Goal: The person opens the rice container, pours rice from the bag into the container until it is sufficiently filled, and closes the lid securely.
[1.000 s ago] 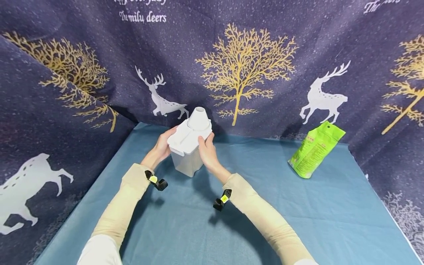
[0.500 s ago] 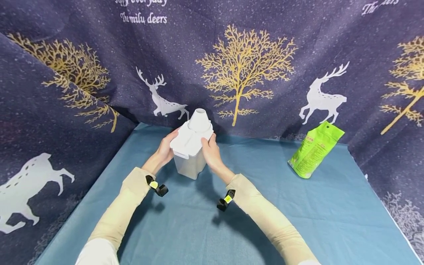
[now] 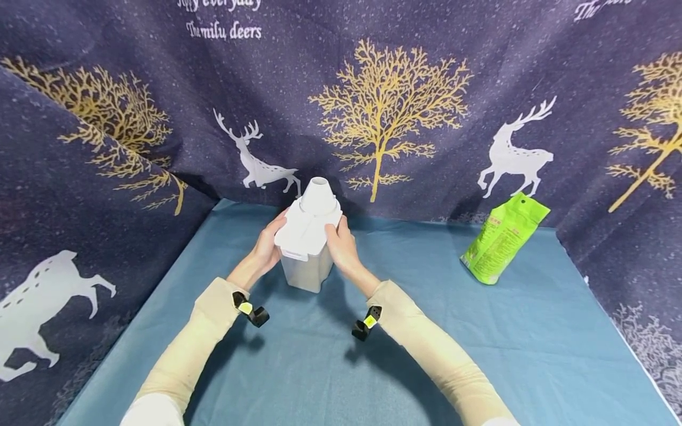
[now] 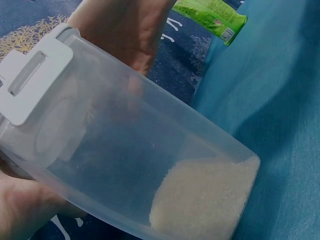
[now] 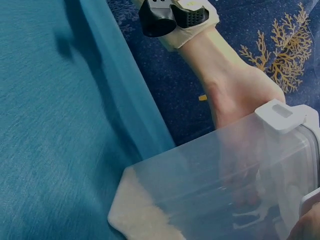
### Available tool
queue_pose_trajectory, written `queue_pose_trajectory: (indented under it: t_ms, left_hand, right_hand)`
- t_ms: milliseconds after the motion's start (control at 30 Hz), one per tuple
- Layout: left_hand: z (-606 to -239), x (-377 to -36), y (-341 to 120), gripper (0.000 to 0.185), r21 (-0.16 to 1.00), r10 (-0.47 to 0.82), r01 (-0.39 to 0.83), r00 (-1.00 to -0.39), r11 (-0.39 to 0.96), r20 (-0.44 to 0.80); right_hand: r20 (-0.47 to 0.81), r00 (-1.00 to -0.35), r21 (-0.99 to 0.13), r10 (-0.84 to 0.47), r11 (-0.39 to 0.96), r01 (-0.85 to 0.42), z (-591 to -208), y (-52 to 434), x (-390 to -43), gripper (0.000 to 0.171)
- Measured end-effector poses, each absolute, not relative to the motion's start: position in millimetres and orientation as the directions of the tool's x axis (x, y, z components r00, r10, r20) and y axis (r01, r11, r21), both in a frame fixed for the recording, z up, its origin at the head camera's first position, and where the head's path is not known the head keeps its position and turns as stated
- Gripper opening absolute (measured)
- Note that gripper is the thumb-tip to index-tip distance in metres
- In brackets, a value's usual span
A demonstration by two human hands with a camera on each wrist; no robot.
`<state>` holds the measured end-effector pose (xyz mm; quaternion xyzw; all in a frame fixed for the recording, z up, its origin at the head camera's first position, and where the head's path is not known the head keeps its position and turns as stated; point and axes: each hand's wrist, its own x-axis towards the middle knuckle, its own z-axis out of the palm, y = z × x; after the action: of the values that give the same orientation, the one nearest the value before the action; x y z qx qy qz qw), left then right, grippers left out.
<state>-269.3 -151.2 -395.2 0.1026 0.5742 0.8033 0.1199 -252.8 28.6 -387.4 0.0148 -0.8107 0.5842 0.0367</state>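
Note:
A clear plastic container (image 3: pixel 308 260) with a white lid (image 3: pixel 305 234) and a white spout (image 3: pixel 318 192) stands at the middle back of the blue cloth. White rice (image 4: pixel 200 200) fills its bottom. My left hand (image 3: pixel 266 248) grips its left side just under the lid. Opposite it, my right hand (image 3: pixel 343 248) grips the right side. In the left wrist view the container (image 4: pixel 125 150) fills the frame, with the right hand (image 4: pixel 125 30) behind it. The right wrist view shows the container (image 5: pixel 215 180), the rice (image 5: pixel 140 215) and the left hand (image 5: pixel 240 95) on its far wall.
A green pouch (image 3: pixel 503 236) leans against the curtain at the back right of the blue table cloth (image 3: pixel 479 343). Dark blue curtains (image 3: pixel 394 89) printed with deer and gold trees close in the back and both sides.
The container has turned a little more upright between my hands and its base has come down slightly toward the cloth. Both hands keep their grip.

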Motion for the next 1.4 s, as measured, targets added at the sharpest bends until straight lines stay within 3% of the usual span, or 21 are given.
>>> queue_pose_trajectory:
  t_ms: [800,1400]
  left_hand:
    - [-396,-261,-146,0.055,0.958,0.286,-0.007,-0.955,-0.287,0.078]
    - [-394,-250,-132,0.055,0.945,0.234,-0.056,-0.972,-0.323,0.022]
  right_hand:
    - [0.093,-0.995,-0.929,0.034,0.362,-0.075,-387,32,-249,0.054]
    - [0.086,-0.996,-0.919,0.006,0.388,-0.077,-390,43,-245,0.061]
